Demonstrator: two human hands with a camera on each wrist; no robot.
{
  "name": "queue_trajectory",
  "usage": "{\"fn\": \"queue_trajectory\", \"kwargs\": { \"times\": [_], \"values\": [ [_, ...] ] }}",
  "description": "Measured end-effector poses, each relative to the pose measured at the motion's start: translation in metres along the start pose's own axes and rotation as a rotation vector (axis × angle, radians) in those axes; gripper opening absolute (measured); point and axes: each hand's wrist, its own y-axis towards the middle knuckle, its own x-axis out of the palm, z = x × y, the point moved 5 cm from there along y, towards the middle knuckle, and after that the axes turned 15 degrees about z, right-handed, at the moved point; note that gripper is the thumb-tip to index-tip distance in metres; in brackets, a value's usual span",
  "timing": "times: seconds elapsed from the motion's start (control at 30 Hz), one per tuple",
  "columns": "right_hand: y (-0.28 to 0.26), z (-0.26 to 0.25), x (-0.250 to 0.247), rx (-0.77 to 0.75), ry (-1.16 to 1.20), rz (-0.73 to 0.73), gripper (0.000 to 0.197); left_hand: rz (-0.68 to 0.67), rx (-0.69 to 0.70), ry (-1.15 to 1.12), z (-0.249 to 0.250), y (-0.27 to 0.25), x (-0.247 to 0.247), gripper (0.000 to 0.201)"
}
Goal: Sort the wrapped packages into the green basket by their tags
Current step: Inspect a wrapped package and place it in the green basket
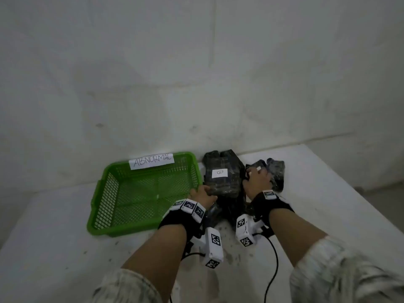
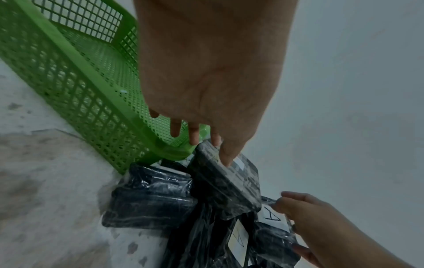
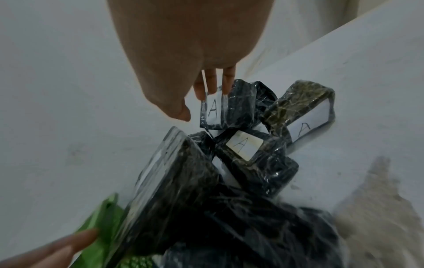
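Note:
The green mesh basket [image 1: 102, 197] labelled "ABNORMAL" stands at the left and holds no packages. Right of it lies a pile of black packages in clear film. My left hand [image 1: 203, 191] grips the near left corner of the top package, tagged "B" [image 1: 223, 182]. Its thumb [image 2: 227, 156] lies on that package [image 2: 229, 185], beside the basket's corner [image 2: 169, 152]. My right hand [image 1: 255, 173] curls round a smaller package tagged "A" [image 3: 231, 108] at the back right of the pile. Its fingertips [image 3: 206, 87] touch that package's top edge.
Two more "A" packages [image 3: 259, 163] [image 3: 302, 112] lie near the right hand, and other wrapped packages sit under the "B" one. The pile is close to the wall [image 1: 196, 84]. The white table [image 1: 65, 248] ends in an edge at the right [image 1: 349, 193].

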Motion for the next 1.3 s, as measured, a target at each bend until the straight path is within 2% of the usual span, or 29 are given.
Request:
{"fn": "queue_trajectory", "kwargs": {
  "times": [0.13,0.2,0.27,0.37,0.43,0.63,0.73,0.8,0.87,0.97,1.03,1.07,1.2,1.3],
  "values": [
    [0.024,0.013,0.001,0.116,-0.053,0.174,0.054,-0.036,-0.027,0.012,-0.002,0.009,0.012,0.047],
    [0.034,0.018,0.004,0.2,-0.054,0.177,0.061,-0.055,-0.04,0.031,-0.002,0.012,0.015,0.048],
    [0.044,0.025,0.009,0.283,-0.05,0.131,0.059,-0.05,-0.04,0.053,-0.004,0.018,0.017,0.05],
    [0.054,0.029,0.017,0.277,-0.09,0.017,0.042,-0.058,-0.045,0.065,-0.006,0.021,0.017,0.05],
    [0.056,0.029,0.023,0.278,-0.083,-0.049,0.051,-0.075,-0.058,0.065,-0.007,0.023,0.017,0.049],
    [0.061,0.025,0.015,0.178,-0.17,-0.146,0.058,-0.099,-0.043,0.105,-0.009,0.026,0.012,0.045],
    [0.055,0.033,0.026,0.125,-0.136,-0.303,0.046,-0.136,-0.023,0.104,-0.007,0.023,0.012,0.04],
    [0.046,0.038,0.026,0.121,-0.171,-0.348,0.055,-0.166,0.013,0.072,0.0,0.014,0.005,0.04],
    [0.037,0.037,0.011,0.144,-0.196,-0.233,0.064,-0.188,0.055,0.039,0.005,0.003,-0.005,0.041],
    [0.025,0.025,-0.027,0.12,-0.17,0.073,0.062,-0.173,0.093,-0.021,0.003,0.0,-0.013,0.041],
    [0.022,0.014,-0.045,0.099,-0.044,0.214,0.059,-0.131,0.097,-0.104,0.001,-0.004,-0.022,0.038],
    [0.021,0.008,-0.05,0.095,0.075,0.229,0.058,-0.104,0.091,-0.153,0.0,-0.004,-0.028,0.037],
    [0.003,-0.035,-0.048,0.094,0.707,-0.016,0.064,0.021,0.088,-0.37,-0.002,-0.008,-0.059,0.042],
    [-0.025,-0.074,-0.03,0.065,0.829,-0.241,0.058,0.099,0.047,-0.496,-0.012,-0.01,-0.08,0.048]
  ]
}}
